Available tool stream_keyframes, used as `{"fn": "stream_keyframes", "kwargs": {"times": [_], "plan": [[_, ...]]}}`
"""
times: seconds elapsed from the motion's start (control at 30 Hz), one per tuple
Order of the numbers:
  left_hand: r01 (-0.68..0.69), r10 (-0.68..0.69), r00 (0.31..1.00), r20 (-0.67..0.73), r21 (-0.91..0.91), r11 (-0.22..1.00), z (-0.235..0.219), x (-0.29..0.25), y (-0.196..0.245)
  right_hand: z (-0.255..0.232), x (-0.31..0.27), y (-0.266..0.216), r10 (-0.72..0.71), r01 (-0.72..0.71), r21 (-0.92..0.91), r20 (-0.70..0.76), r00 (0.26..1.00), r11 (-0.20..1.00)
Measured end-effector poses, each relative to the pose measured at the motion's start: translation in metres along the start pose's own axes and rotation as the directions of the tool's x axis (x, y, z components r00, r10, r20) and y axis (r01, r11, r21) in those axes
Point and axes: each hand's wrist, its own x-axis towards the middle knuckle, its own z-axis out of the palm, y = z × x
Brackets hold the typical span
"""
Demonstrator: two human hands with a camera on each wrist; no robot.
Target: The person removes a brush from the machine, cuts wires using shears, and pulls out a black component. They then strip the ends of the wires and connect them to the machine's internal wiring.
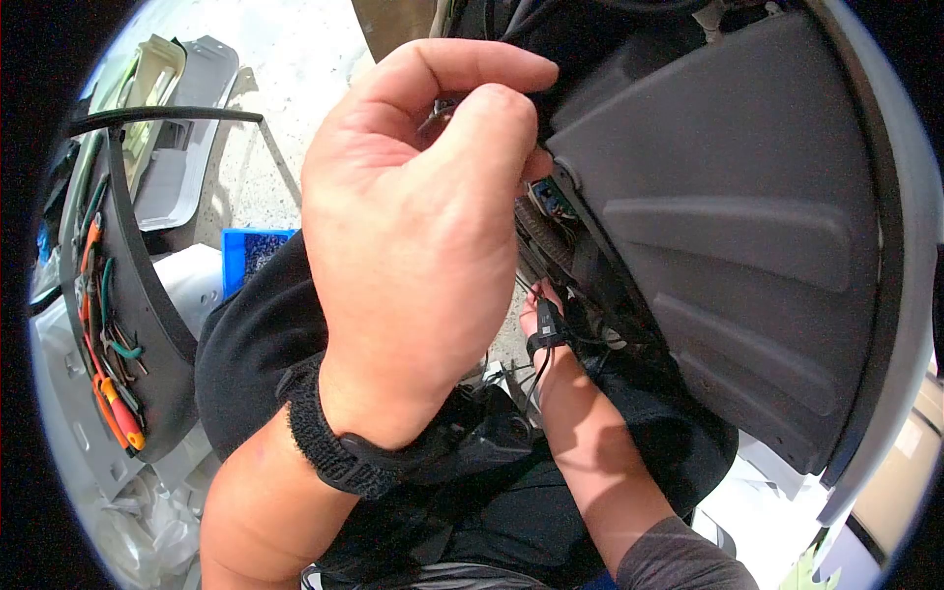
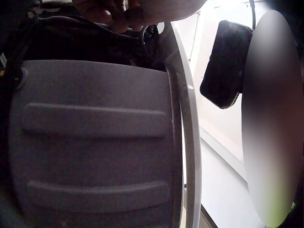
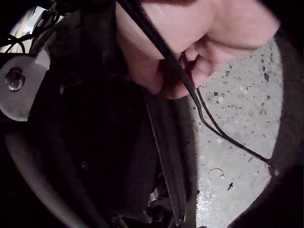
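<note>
My left hand [image 1: 413,216] is raised large in the middle of the head view, its index finger bent forward over the thumb. What lies inside its grasp is hidden by the back of the hand. In the left wrist view its fingers [image 2: 111,16] are at the top edge, close to dark cables [image 2: 142,32]. Lower down, my right hand [image 1: 539,307] reaches beside the machine's wiring. Seen from the right wrist, its fingers [image 3: 152,76] curl at the upper edge of a long dark strip [image 3: 166,137]. A thin black cable [image 3: 183,78] crosses in front of that hand.
A ribbed dark panel [image 1: 747,197] stands on the right, edged by a pale frame [image 1: 910,197]. At the left, a dark tray [image 1: 162,354] carries pliers [image 1: 123,408] and other tools. A blue bin [image 1: 236,258] stands behind my knee. Speckled floor [image 3: 237,109] shows below.
</note>
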Motion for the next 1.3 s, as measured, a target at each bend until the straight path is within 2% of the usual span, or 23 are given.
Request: {"fn": "stream_keyframes", "kwargs": {"times": [0.1, 0.17, 0.2, 0.27, 0.3, 0.37, 0.5, 0.6, 0.67, 0.77, 0.9, 0.97, 1.0, 1.3], "plan": [[-0.003, 0.003, 1.0, 0.006, 0.004, 1.0, 0.0, 0.0, 0.0, -0.006, 0.003, 0.003, 0.006, -0.003, -0.073, 0.04, 0.999, 0.997], [-0.002, 0.002, 1.0, 0.011, -0.003, 1.0, 0.0, 0.0, 0.0, -0.005, 0.006, 0.005, -0.059, 0.057, -0.028, -0.093, 0.994, 0.998], [-0.003, 0.003, 1.0, 0.011, -0.005, 1.0, 0.0, 0.0, 0.0, -0.003, 0.003, 0.006, -0.06, 0.058, -0.029, -0.092, 0.994, 0.998], [-0.002, 0.003, 1.0, 0.015, -0.009, 1.0, 0.0, 0.0, 0.0, 0.001, -0.003, 0.005, 0.005, 0.009, 0.222, -0.065, 0.998, 0.975], [-0.003, 0.003, 1.0, 0.017, -0.009, 1.0, 0.0, 0.0, 0.0, 0.0, -0.004, 0.006, 0.005, 0.01, 0.223, -0.064, 0.998, 0.975], [0.013, -0.013, 1.0, -0.002, -0.009, 1.0, 0.001, 0.0, 0.0, -0.001, -0.005, 0.008, 0.082, -0.084, 0.315, 0.019, 0.996, 0.945], [-0.011, 0.01, 1.0, 0.023, 0.025, 1.0, -0.003, -0.001, -0.001, -0.011, 0.016, 0.009, 0.144, -0.149, 0.308, 0.04, 0.989, 0.94], [-0.007, 0.007, 1.0, 0.013, 0.019, 1.0, -0.002, -0.001, 0.0, -0.021, 0.026, 0.007, 0.163, -0.192, 0.303, 0.118, 0.98, 0.934], [0.002, -0.002, 1.0, 0.026, 0.002, 1.0, -0.002, -0.001, 0.0, -0.024, 0.026, 0.006, 0.132, -0.209, 0.264, 0.282, 0.95, 0.942], [-0.002, 0.002, 1.0, 0.018, 0.02, 1.0, -0.003, 0.0, 0.0, -0.033, 0.036, 0.01, 0.118, -0.19, 0.3, 0.24, 0.964, 0.935], [-0.001, 0.001, 1.0, 0.018, 0.015, 1.0, -0.001, -0.001, 0.0, -0.035, 0.039, 0.011, 0.12, -0.19, 0.273, 0.253, 0.96, 0.943], [-0.01, 0.008, 1.0, 0.029, 0.057, 0.998, -0.002, -0.001, 0.0, -0.029, 0.036, 0.011, 0.147, -0.173, 0.278, 0.114, 0.983, 0.945], [-0.01, 0.008, 1.0, 0.03, 0.056, 0.998, -0.001, -0.001, 0.0, -0.027, 0.034, 0.01, 0.112, -0.126, 0.263, 0.065, 0.992, 0.957], [-0.016, 0.015, 0.999, 0.03, 0.048, 0.999, 0.0, -0.001, -0.001, -0.04, 0.033, 0.018, 0.208, -0.212, 0.229, 0.043, 0.977, 0.95]]}}
